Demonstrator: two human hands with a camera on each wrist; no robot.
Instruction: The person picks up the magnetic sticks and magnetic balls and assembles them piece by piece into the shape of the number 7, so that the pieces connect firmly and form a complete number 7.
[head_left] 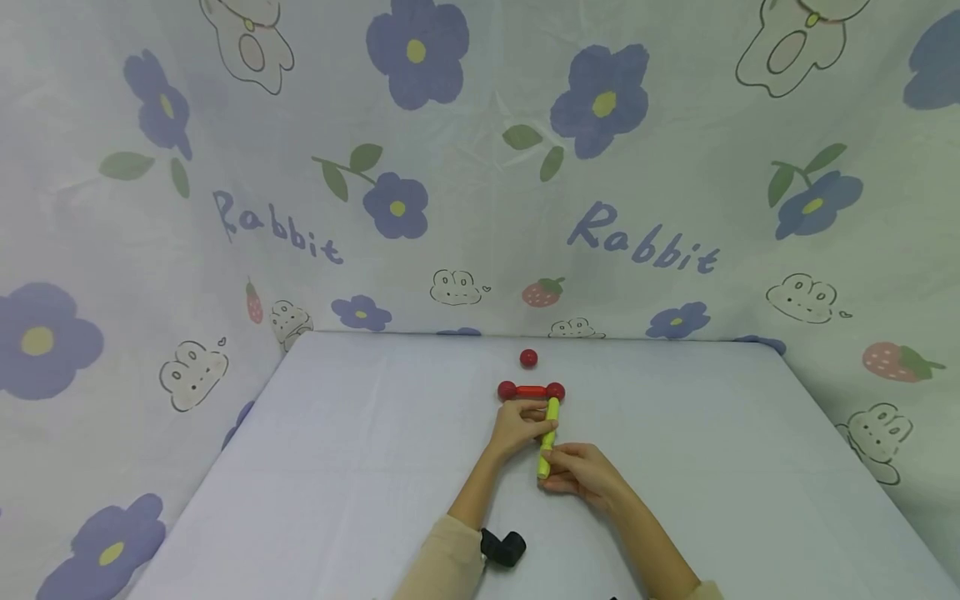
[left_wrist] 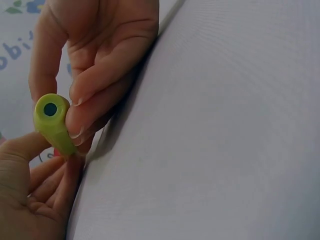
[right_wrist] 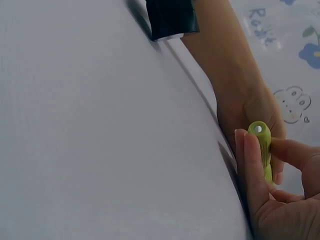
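A yellow-green building rod [head_left: 552,410] points away from me, its far end close to a red ball [head_left: 555,391]; I cannot tell whether they touch. It may be two rods end to end, as the fingers cover its middle. My left hand [head_left: 516,431] pinches the farther part. Nearer me, my right hand [head_left: 588,475] pinches the other part between thumb and fingers. The left wrist view shows the rod's round near end [left_wrist: 50,109] with a dark disc inside. A red rod [head_left: 531,391] runs crosswise between that ball and another red ball [head_left: 507,390].
A loose red ball [head_left: 528,358] lies farther back on the white tabletop [head_left: 337,467]. A printed cloth [head_left: 495,208] rises behind the table and along both sides. On the left wrist is a black camera [head_left: 504,548].
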